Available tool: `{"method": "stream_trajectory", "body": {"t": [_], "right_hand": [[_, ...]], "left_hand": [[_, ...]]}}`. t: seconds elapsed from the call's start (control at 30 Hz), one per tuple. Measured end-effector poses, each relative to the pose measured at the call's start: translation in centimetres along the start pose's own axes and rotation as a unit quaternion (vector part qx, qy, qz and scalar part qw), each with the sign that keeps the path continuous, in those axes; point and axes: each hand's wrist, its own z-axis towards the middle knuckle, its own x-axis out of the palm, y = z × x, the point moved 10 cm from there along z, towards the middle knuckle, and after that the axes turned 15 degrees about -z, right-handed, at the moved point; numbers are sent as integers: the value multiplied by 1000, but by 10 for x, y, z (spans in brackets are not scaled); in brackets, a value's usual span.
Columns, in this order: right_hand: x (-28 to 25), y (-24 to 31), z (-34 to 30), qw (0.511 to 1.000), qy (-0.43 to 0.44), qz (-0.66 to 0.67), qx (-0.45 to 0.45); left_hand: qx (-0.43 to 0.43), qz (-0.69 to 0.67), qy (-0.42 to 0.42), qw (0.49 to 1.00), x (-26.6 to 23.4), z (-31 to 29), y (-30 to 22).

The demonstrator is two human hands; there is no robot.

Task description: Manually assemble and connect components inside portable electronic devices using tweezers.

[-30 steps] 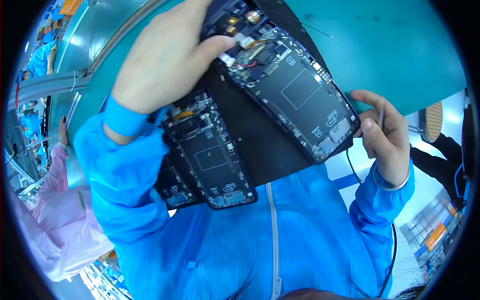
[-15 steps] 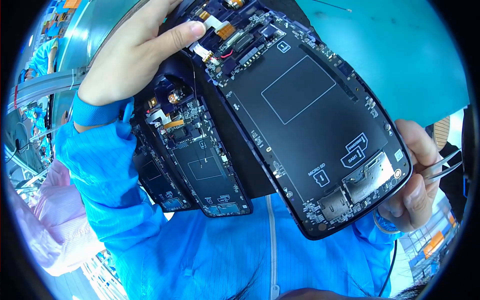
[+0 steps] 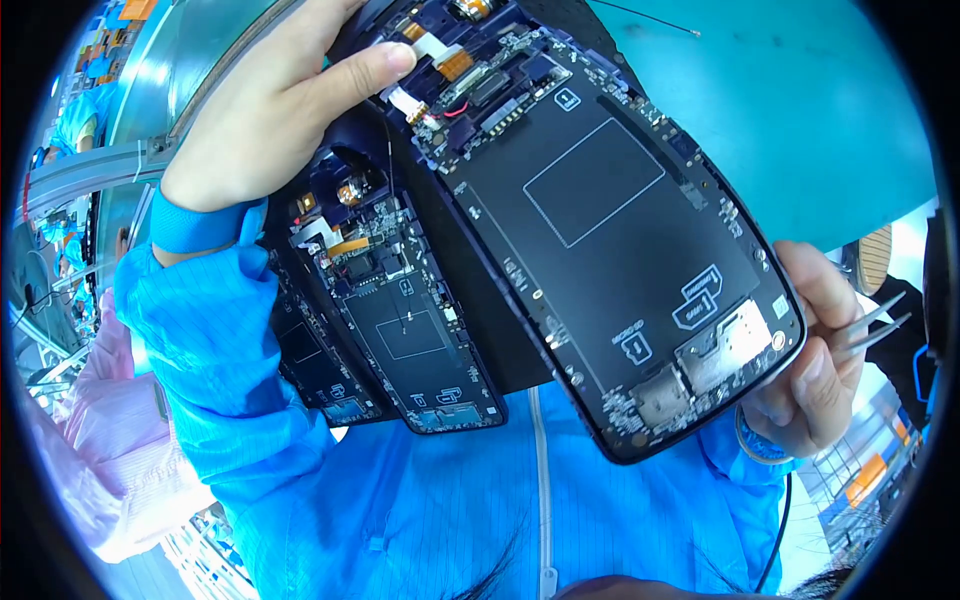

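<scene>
A large black handheld device (image 3: 600, 280) with its circuit board bare is held up at a slant between both hands. My left hand (image 3: 255, 120) grips its upper end, thumb lying over the edge near orange ribbon cables (image 3: 455, 65). At the lower right corner, my right hand (image 3: 820, 385) pinches the edge. Metal tweezers (image 3: 882, 332) stick out of that same hand, tips pointing away to the right. The left fingers behind the device are hidden. Two similar opened devices, one nearer (image 3: 415, 350) and one further left (image 3: 305, 350), lie beside it.
Under the devices is a black mat (image 3: 490, 330). A teal work surface (image 3: 790, 140) spreads to the upper right, with a thin black cable (image 3: 650, 16) on it. A metal rail (image 3: 95, 175) runs at left. A person in pink clothing (image 3: 140, 430) is at lower left.
The lower end of the held device has shifted slightly left and up, tilting a little, and my right hand with the tweezers has moved along with it. My left hand keeps its grip.
</scene>
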Motion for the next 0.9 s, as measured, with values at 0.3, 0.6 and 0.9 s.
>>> {"method": "stream_trajectory", "body": {"t": [0.3, 0.6, 0.9], "right_hand": [[-50, -21, -17, 926, -115, -339, 121], [-8, 36, 6, 848, -151, -504, -70], [142, 11, 28, 789, 71, -602, -101]], "left_hand": [[51, 154, -331, 930, -85, -198, 66], [-8, 128, -398, 908, 13, -271, 140], [95, 97, -445, 885, 3, -250, 86]]}}
